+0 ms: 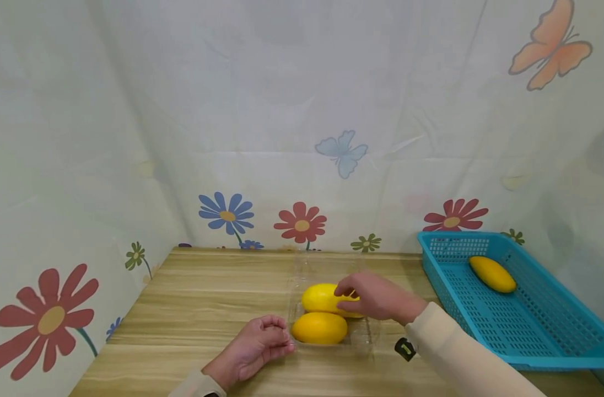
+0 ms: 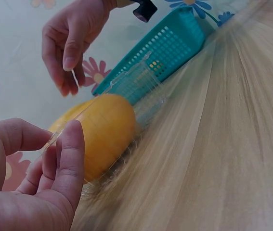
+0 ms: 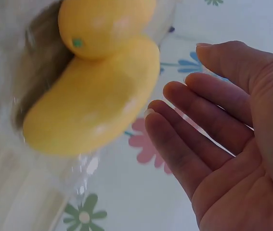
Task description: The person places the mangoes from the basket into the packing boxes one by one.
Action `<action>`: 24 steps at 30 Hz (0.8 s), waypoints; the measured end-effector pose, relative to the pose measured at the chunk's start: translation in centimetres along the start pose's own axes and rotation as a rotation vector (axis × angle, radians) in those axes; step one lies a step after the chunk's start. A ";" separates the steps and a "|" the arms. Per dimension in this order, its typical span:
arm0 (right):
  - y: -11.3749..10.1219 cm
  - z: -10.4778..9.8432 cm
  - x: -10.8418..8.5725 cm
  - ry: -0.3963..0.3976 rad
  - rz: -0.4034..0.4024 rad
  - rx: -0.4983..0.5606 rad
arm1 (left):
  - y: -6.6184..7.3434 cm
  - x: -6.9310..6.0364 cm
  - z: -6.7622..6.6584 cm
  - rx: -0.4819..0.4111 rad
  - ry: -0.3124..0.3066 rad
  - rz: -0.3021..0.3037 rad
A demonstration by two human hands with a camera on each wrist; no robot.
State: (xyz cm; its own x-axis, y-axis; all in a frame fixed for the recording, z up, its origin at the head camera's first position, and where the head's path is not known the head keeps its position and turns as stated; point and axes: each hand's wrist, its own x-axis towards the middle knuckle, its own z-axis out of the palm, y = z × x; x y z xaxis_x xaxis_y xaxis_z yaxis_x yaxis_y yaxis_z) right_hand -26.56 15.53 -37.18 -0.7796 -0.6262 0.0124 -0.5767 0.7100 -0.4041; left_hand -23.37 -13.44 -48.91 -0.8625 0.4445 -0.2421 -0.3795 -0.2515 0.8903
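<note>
Two yellow mangoes lie side by side in a clear plastic clamshell box (image 1: 362, 332): a near mango (image 1: 319, 328) and a far mango (image 1: 318, 298). With thumb and fingers, my left hand (image 1: 262, 347) pinches the box's near left edge; the left wrist view shows the thin clear rim (image 2: 112, 86) running into that pinch. Above the far mango is my right hand (image 1: 373, 298), hiding its right end in the head view. In the right wrist view, the right hand (image 3: 237, 130) has its fingers extended, apart from the curved mango (image 3: 95, 103), and holds nothing.
A blue-green perforated basket (image 1: 570, 361) stands at the right with one more mango (image 1: 492, 274) inside. A small black device (image 1: 405, 349) sits at the right wrist. Behind the wooden table (image 1: 198, 298) hangs a flower-printed cloth (image 1: 262, 110).
</note>
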 end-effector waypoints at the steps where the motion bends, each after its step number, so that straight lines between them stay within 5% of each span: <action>1: 0.2 -0.3 -0.2 0.008 0.002 0.000 | 0.0 0.0 0.0 -0.001 -0.003 0.002; 24: 4.6 -8.2 -6.0 0.205 0.173 -0.067 | 0.1 0.1 -0.2 0.004 0.015 -0.009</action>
State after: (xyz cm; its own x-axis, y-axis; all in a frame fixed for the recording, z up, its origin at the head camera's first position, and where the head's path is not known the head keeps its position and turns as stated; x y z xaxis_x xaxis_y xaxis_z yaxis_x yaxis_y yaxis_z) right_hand -26.54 25.23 -31.65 -0.8971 -0.4203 0.1360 -0.4402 0.8246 -0.3553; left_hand -23.53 -13.64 -48.96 -0.8640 0.4337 -0.2557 -0.3858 -0.2441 0.8897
